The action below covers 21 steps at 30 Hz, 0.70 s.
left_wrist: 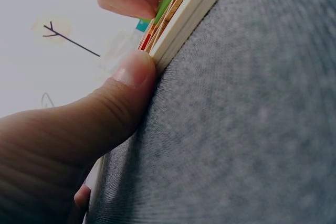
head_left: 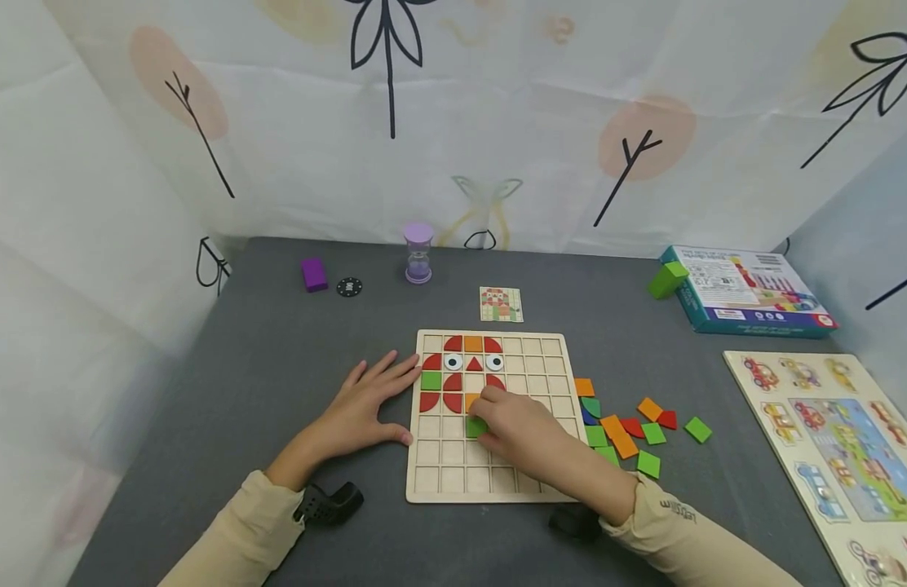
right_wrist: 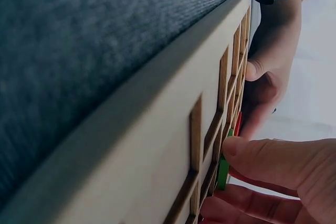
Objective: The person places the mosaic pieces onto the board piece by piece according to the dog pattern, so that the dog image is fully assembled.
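A wooden grid board lies on the grey table with red curved pieces, orange squares, one green square and two eye discs in its upper left cells. My right hand pinches a green square tile between thumb and fingers over the board's middle; in the right wrist view the tile stands tilted at the grid. My left hand lies at the board's left edge, fingers extended and spread. Its thumb touches the board's side in the left wrist view.
Loose tiles in several colours lie right of the board. A pattern card, an hourglass, a black disc and a purple block stand behind. A game box, green block and picture puzzle are at right.
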Motion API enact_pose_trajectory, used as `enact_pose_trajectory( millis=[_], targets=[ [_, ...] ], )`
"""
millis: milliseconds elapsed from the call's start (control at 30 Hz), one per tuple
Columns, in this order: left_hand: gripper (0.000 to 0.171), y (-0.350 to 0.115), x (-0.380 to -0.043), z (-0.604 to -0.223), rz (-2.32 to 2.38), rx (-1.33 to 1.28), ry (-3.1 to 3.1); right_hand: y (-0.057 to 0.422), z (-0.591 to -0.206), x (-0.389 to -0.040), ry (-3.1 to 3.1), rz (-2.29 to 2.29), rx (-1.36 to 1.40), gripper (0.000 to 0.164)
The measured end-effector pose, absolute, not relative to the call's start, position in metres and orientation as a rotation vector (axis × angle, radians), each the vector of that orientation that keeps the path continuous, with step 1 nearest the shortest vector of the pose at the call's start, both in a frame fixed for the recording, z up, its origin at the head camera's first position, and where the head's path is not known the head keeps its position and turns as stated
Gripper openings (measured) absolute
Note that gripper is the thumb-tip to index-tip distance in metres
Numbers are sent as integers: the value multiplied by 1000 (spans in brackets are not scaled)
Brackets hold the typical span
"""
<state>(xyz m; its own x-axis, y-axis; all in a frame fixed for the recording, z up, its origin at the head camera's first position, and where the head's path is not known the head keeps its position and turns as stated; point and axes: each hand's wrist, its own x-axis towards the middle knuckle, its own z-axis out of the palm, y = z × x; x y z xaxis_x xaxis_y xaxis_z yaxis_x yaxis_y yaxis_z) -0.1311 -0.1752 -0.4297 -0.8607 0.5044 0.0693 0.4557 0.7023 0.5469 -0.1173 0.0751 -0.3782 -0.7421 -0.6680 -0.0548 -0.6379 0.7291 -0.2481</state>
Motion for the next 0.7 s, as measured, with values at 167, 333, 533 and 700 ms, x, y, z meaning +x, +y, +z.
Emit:
enact_pose_trajectory(
  millis=[167, 333, 533, 700],
  targets=[
    [95, -174, -131, -430, 871, 798, 2817, 78, -378, -118, 2803, -344, -1047, 24],
    [95, -174, -130, -432, 886, 802, 2812, 99, -370, -117, 2871, -435, -954, 25],
    [95, -174, -131, -431, 881, 801, 2817, 155, -370, -115, 2994, -423, -818, 29],
    [95, -174, -131, -430, 874, 804, 2820, 192, -379, -111, 2981, -365, -741, 22]
  ],
)
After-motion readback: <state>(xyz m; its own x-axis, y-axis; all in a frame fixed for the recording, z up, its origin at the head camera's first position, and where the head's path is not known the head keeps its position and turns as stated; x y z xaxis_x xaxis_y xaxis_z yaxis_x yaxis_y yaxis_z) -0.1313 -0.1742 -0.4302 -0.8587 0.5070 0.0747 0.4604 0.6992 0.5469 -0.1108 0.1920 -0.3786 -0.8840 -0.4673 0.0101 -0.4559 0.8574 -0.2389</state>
